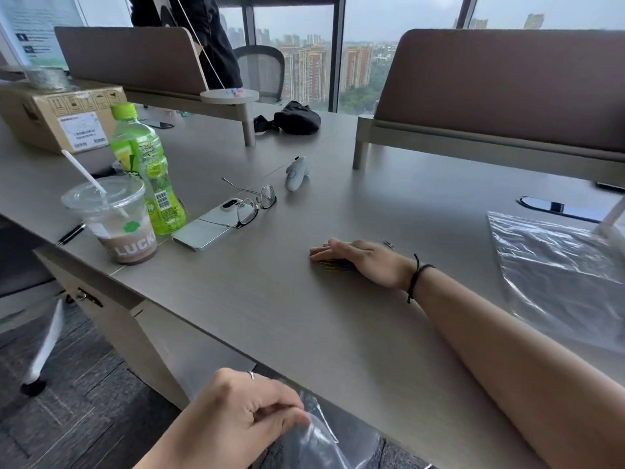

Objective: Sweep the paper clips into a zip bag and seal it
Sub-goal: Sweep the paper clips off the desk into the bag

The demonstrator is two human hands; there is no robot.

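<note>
My right hand (358, 260) lies flat on the grey desk (270, 299), fingers together and pointing left, cupped over a small heap of coloured paper clips (333, 265) that shows under its edge. One silvery clip (388, 244) lies just behind the hand. My left hand (243, 418) is below the desk's front edge, pinching the rim of a clear zip bag (318, 438) that hangs under the edge. A second clear bag (558, 275) lies flat on the desk at the right.
To the left stand a lidded iced coffee cup (113, 221) with a straw, a green bottle (148, 170), a phone (206, 228) with glasses (253, 204) on it, and a pen (71, 234). A white controller (296, 173), cardboard box (54, 116) and desk dividers sit farther back.
</note>
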